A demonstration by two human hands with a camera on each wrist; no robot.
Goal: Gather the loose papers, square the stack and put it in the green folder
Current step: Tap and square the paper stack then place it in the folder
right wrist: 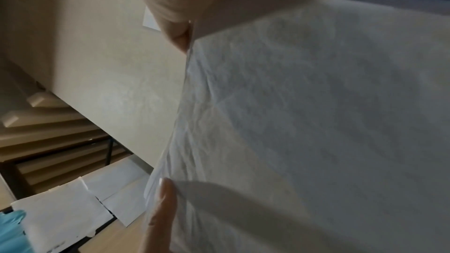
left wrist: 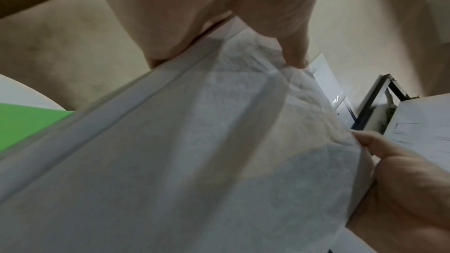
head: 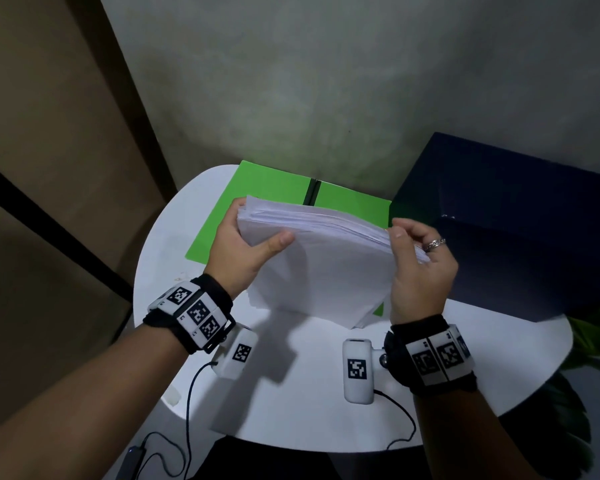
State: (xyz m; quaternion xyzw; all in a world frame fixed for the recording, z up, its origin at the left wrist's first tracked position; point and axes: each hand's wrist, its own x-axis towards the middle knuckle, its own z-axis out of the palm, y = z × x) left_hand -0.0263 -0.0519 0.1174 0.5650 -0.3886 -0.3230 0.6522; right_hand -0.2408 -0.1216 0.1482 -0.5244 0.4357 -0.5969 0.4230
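The left hand (head: 238,252) is gripping the left edge of the paper stack (head: 323,265) in the middle of the head view, its thumb lying across the near sheet and its fingers curling round behind the top corner. In the left wrist view the same hand (left wrist: 219,12) is filling the top of the frame, with the thumb tip pressing down onto the crumpled front sheet of the paper stack (left wrist: 194,161).

The right hand (head: 420,268) is holding the opposite edge, right of centre in the head view, with the thumb and bent fingers pinching the sheets at the upper right corner; a ring (head: 434,244) is sitting on one finger. In the right wrist view the right hand (right wrist: 185,3) is showing at the top, closing on the paper stack (right wrist: 316,122), and the thumb of the left hand (right wrist: 163,213) is lying on the sheet at the lower middle.

The stack is standing tilted between the two hands, its lower edge down near the white round table (head: 326,410), and its top edges are fanning slightly uneven. Just behind it, toward the upper middle of the frame, the green folder (head: 267,192) is lying open and flat on the table. A dark blue box (head: 520,230) is sitting at the right, beside the folder.
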